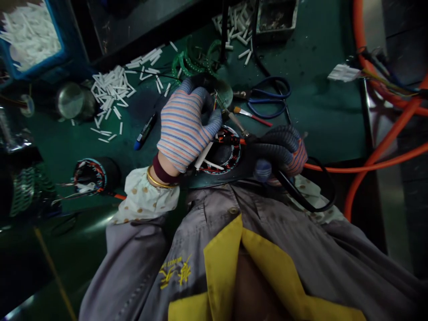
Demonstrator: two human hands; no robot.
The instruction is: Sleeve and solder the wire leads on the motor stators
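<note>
Two gloved hands work over a wound motor stator (pixel 220 151), a round core with red and black windings and white insulating strips standing in its slots, held just above the person's lap at the edge of a green workbench (pixel 310 49). The left hand (pixel 185 125), in a striped glove, curves over the stator's upper edge with its fingers drawn closely together; whatever they pinch is hidden. A thin metal tool (pixel 232 113) runs beside those fingertips, but which hand holds it is unclear. The right hand (pixel 277 154), in a dark-palmed glove, is closed around the stator's dark rim, where an orange cable (pixel 334 168) leads away. Blue-handled scissors (pixel 267 96) lie just beyond, and loose white strips (pixel 110 96) are scattered to the left.
</note>
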